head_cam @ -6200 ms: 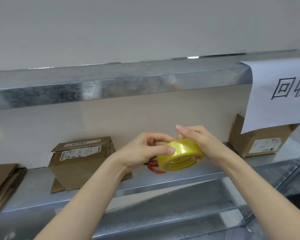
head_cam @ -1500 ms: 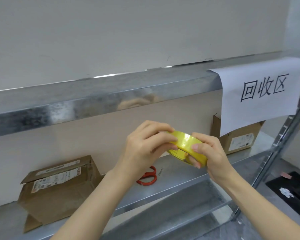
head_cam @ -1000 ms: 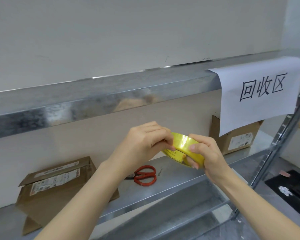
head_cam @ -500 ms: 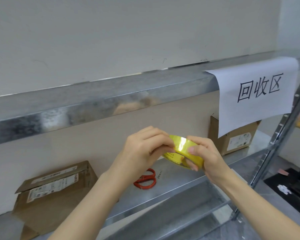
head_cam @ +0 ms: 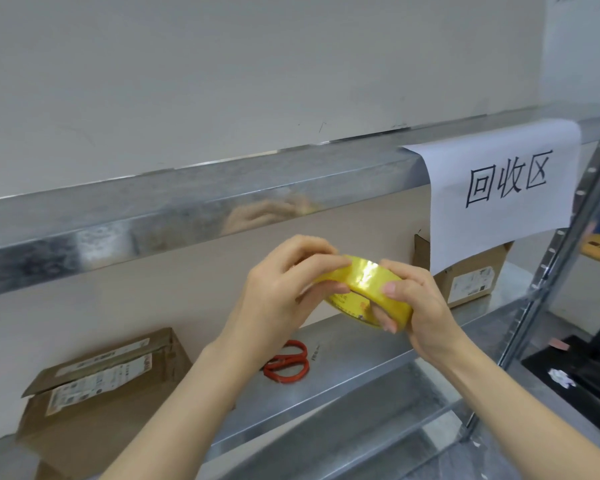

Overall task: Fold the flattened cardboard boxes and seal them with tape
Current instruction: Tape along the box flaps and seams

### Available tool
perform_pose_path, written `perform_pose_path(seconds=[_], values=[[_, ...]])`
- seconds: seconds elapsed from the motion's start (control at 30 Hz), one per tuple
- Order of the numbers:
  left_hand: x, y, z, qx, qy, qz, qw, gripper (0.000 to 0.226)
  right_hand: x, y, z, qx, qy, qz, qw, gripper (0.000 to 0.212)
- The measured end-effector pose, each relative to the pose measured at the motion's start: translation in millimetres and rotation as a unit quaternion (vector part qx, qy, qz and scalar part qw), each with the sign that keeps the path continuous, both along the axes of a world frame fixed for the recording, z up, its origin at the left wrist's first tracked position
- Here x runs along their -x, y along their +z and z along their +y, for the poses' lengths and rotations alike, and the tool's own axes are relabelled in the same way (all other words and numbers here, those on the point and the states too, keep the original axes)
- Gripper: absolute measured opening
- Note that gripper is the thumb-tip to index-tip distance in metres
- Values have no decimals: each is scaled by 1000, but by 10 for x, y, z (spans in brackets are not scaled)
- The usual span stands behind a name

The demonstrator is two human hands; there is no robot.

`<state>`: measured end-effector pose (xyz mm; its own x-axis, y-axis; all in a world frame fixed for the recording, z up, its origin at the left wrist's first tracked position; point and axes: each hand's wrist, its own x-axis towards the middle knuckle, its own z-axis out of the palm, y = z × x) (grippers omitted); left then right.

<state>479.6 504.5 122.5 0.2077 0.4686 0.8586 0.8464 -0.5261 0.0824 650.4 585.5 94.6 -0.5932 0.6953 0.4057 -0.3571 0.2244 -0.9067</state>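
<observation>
We hold a yellow tape roll (head_cam: 364, 282) in the air between both hands, in front of a metal shelf (head_cam: 343, 368). The roll is tilted, its open core facing down and toward us.

Our left hand (head_cam: 278, 299) curls round the roll's left side. The forefinger lies on the shiny outer band and the thumb presses just below it, pinching the edge.

Our right hand (head_cam: 420, 306) grips the roll's right side. The thumb rests flat on the outer band, and the other fingers wrap under and into the core, where one fingertip shows at the lower rim. The two hands are close together, with only a short stretch of tape showing between them. We cannot tell whether a loose tape end is lifted.

Below the left hand, red-handled scissors (head_cam: 286, 365) lie flat on the shelf. Further down and left of that hand sits a brown box (head_cam: 101, 393) with white labels and a raised top flap. Beyond the right hand, at the back of the shelf, stands a smaller box (head_cam: 471, 282), partly covered by a white paper sign (head_cam: 499, 188) with black characters. The sign hangs from the steel beam (head_cam: 153, 220) above both hands, and the beam shows a dim reflection of them.
</observation>
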Motion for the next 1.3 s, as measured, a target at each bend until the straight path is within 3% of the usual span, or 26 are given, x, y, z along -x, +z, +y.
perform_pose_path(seconds=[0.2,0.4,0.63,0.8,1.0,1.1,1.3], values=[[9,-85,34,-8,-11,-18,1000,14,-14,-93,-7,19,-13,-17,1000,45],[77,-75,62,56,-45,-11,997,16,7,-117,-22,17,-4,-35,999,34],[130,-103,18,100,-50,-25,993,21,-8,-85,16,-2,27,-51,998,36],[79,-186,15,65,-50,-32,996,21,-45,-119,30,30,13,-56,998,34],[24,-261,40,42,-52,-60,996,9,-76,-97,137,40,90,-111,989,46],[64,-251,53,55,-39,-39,997,11,-90,-77,147,21,102,-147,984,37],[66,-164,61,61,-74,16,995,12,-5,-173,86,70,71,-111,989,46]])
